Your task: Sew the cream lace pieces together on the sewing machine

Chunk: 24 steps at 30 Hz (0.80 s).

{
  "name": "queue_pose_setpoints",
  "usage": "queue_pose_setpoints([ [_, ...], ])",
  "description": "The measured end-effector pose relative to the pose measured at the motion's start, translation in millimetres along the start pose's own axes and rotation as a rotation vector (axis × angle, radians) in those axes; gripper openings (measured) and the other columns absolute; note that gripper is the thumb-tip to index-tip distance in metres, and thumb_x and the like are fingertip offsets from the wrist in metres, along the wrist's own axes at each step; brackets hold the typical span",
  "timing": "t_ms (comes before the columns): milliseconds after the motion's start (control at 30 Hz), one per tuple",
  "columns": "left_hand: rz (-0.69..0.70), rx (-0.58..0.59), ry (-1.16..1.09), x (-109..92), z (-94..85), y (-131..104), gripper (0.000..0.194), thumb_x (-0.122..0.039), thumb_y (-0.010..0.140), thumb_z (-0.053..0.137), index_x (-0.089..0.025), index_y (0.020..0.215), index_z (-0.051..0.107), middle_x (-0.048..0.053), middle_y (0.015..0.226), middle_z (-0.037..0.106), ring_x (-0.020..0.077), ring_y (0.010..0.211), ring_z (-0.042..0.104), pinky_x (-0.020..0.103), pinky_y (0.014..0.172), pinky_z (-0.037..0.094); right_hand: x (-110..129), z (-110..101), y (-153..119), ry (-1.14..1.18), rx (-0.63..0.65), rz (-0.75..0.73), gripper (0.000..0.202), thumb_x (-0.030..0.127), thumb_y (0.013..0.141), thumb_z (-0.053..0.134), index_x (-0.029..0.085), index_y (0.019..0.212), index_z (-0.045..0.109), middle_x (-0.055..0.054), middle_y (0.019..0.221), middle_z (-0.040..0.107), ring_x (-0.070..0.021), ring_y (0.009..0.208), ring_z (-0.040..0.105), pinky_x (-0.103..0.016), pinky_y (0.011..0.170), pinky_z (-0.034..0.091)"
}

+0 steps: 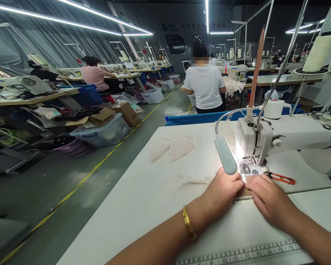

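Observation:
Side by side, just in front of the needle area of a white sewing machine (255, 141), are my two hands. My left hand (223, 187) is closed, thumb and forefinger pinching the edge of a pale lace fabric (195, 180), which trails left over the table. My right hand (270, 198) is closed at the same spot, its fingertips pinching beige fabric (244, 193) that lies between the hands. A lit lamp with a grey-green head (225, 154) hangs above my left fingers. Orange thread snips (281, 178) lie beyond my right hand.
Lace pieces (172, 147) lie flat on the white table (143, 191). A ruler strip (253, 254) runs along the near edge. A pencil (257, 70) stands upright on the machine. Ahead sits a person in a white shirt (205, 86); others sit at the left.

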<state>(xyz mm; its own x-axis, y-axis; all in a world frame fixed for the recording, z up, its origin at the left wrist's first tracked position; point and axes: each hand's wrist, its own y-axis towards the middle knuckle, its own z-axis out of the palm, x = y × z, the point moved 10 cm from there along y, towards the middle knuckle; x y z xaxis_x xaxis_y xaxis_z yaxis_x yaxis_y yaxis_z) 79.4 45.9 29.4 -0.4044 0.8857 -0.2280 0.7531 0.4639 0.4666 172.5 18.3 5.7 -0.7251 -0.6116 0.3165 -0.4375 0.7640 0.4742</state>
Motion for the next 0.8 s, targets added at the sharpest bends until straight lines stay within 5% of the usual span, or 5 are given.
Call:
queue_pose_setpoints([
  [800, -0.002, 0.007, 0.060, 5.1, 3.5, -2.0, 0.021, -0.005, 0.097, 0.049, -0.017, 0.094, 0.066, 0.006, 0.092, 0.071, 0.0211, 0.085, 0.062, 0.036, 0.080, 0.048, -8.5, 12.1, 6.9, -0.231, 0.008, 0.020, 0.037, 0.003, 0.095, 0.039, 0.020, 0.114, 0.065, -0.006, 0.083, 0.057, -0.0232, 0.073, 0.049, -0.038, 0.069, 0.046],
])
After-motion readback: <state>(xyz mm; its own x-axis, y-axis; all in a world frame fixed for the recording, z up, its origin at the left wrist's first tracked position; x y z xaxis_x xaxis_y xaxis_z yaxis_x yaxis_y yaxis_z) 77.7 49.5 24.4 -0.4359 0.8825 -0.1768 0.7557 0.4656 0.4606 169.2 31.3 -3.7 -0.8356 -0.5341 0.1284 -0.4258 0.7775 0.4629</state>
